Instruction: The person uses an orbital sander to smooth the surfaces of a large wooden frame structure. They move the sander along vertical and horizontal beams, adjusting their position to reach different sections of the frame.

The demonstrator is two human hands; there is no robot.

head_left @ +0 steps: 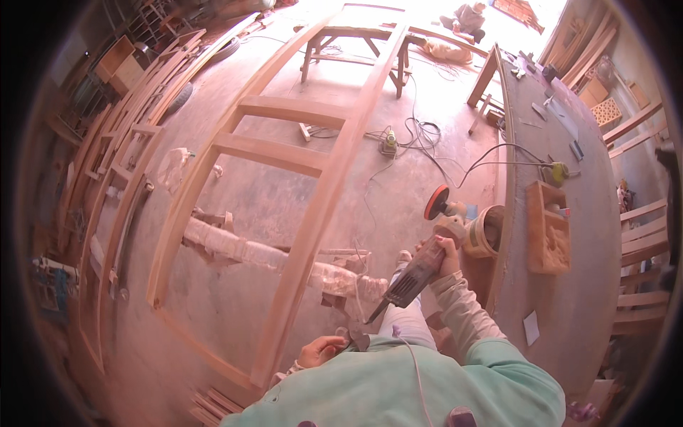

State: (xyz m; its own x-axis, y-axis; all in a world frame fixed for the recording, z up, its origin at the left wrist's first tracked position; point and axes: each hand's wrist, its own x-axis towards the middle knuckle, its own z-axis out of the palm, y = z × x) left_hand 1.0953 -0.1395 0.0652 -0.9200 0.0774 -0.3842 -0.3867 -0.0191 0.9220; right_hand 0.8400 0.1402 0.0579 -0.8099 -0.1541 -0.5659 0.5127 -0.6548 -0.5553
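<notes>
My right hand (449, 257) is wrapped round the front of a power sander (415, 275), a dark-bodied tool with a round orange-red disc (436, 202) at its head. The disc is raised and faces left, apart from any wood. The sander's cord end points down toward my lap. At my waist my left hand (321, 351) is closed with its fingers curled, beside a small grey-brown piece (358, 340); whether it grips that piece is unclear. Left of me lies a long wooden frame (306, 249) with two crossbars, its far part over a wooden trestle (348, 33).
On my right stands a long workbench (519, 285) bearing a wooden box (548, 242) and a yellow-green power tool (557, 171). A bucket (485, 232) is beside it. Cables (425, 135) and another tool (388, 144) lie on the floor. A person (466, 21) crouches far off.
</notes>
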